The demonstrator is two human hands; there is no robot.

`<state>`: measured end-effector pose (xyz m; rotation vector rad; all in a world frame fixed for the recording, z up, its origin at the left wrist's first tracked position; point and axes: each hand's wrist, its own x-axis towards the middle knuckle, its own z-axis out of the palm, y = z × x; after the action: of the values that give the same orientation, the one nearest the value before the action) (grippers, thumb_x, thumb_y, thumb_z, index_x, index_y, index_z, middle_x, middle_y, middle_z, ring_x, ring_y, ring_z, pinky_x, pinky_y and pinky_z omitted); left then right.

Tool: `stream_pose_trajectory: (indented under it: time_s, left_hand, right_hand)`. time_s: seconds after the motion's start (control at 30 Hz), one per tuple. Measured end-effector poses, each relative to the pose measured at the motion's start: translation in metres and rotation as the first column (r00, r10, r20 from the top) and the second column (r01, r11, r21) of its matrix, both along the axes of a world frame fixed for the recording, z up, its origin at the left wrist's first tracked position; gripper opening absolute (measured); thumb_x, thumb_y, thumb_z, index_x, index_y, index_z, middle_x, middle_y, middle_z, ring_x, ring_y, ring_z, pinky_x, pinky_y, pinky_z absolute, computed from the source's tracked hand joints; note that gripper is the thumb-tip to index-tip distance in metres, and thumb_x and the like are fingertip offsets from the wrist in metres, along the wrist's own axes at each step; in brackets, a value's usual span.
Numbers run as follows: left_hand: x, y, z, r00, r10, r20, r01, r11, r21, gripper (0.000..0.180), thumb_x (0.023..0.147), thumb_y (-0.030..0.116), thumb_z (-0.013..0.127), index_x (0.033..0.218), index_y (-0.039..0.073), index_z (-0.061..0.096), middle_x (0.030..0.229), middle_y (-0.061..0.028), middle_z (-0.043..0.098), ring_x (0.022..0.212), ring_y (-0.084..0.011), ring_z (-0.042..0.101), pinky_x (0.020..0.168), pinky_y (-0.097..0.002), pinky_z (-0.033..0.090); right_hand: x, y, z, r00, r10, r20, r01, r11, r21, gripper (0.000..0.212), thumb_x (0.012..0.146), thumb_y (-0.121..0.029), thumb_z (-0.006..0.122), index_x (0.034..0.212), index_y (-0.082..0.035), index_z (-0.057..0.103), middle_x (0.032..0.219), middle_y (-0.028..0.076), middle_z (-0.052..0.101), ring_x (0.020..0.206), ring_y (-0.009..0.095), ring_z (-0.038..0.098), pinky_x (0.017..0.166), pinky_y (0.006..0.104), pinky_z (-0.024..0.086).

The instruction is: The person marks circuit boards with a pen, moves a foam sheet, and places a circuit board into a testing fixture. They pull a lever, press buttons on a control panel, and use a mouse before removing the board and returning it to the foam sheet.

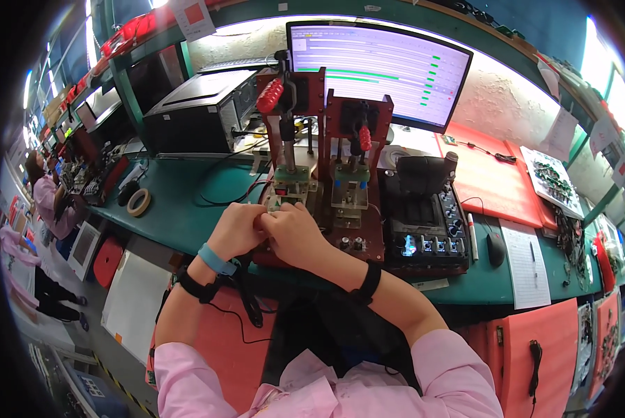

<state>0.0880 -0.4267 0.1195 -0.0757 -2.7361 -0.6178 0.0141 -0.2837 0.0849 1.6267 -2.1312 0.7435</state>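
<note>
My left hand [234, 231] and my right hand [295, 235] meet at the front of the left clamp fixture [291, 174]. The fingers of both are curled and pinched together; whatever is between them is hidden by the hands. That fixture has a dark red frame and a red-handled toggle clamp [270, 95], with a green plate above a clear base. Right beside it stands a second clamp fixture [351, 184] with a smaller red handle [364, 138]. A blue band and black straps circle my wrists.
Behind the fixtures a monitor [382, 73] shows rows and green bars. A black box [424, 209] with knobs stands to the right, near a mouse [495, 249] and a paper sheet [526, 265]. Tape [138, 203] and a computer case [201, 111] are left. Other people work far left.
</note>
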Motion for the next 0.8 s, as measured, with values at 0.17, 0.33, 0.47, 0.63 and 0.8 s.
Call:
stream_pose_trajectory:
  time_s: [0.17,0.33,0.47,0.63,0.8]
  left_hand:
    - [0.003,-0.001,0.002,0.996,-0.084,-0.001,0.084,0.987,0.134,0.018,0.064,0.007,0.069,0.078,-0.002,0.060,0.070,-0.0194,0.061,0.069,-0.0374,0.060,0.061,-0.0394,0.049]
    - [0.002,0.001,0.001,1.000,-0.015,0.006,0.014,0.995,0.097,0.019,0.064,0.005,0.069,0.080,-0.002,0.061,0.071,-0.0196,0.061,0.070,-0.0374,0.060,0.061,-0.0383,0.049]
    - [-0.002,-0.008,-0.008,0.998,-0.005,-0.062,0.003,1.000,-0.026,0.016,0.067,0.005,0.069,0.081,-0.002,0.063,0.066,-0.0189,0.059,0.062,-0.0338,0.061,0.056,-0.0338,0.048]
    - [0.005,-0.003,0.001,0.997,-0.064,0.047,0.057,0.990,0.126,0.013,0.067,0.007,0.069,0.076,-0.001,0.064,0.067,-0.0196,0.060,0.063,-0.0358,0.060,0.056,-0.0358,0.048]
    - [0.003,0.001,-0.003,0.998,0.043,-0.036,-0.044,0.999,-0.015,0.011,0.066,0.008,0.068,0.073,0.000,0.064,0.067,-0.0201,0.059,0.064,-0.0369,0.060,0.056,-0.0367,0.048]
  right_hand:
    - [-0.001,0.002,0.002,1.000,0.018,0.005,-0.018,0.999,0.036,0.021,0.065,-0.010,0.066,0.083,-0.009,0.055,0.083,0.005,0.063,0.086,0.026,0.057,0.078,0.0394,0.041]
    - [-0.002,0.000,-0.004,1.000,0.018,0.002,-0.018,1.000,-0.016,0.021,0.065,-0.009,0.065,0.083,-0.009,0.055,0.082,0.005,0.063,0.086,0.026,0.057,0.078,0.0401,0.040]
    - [0.000,-0.002,0.001,1.000,0.023,-0.012,-0.024,0.999,-0.043,0.023,0.065,-0.010,0.066,0.085,-0.008,0.055,0.082,0.006,0.064,0.087,0.026,0.058,0.078,0.0400,0.040]
    - [-0.002,0.005,0.006,0.998,0.055,-0.039,-0.053,0.998,0.043,0.026,0.066,-0.012,0.067,0.089,-0.007,0.055,0.084,0.008,0.065,0.089,0.026,0.059,0.080,0.0396,0.041]
    - [-0.002,0.004,0.003,0.999,0.041,-0.012,-0.041,0.999,0.028,0.028,0.066,-0.013,0.069,0.090,-0.007,0.056,0.085,0.008,0.065,0.090,0.026,0.058,0.080,0.0392,0.041]
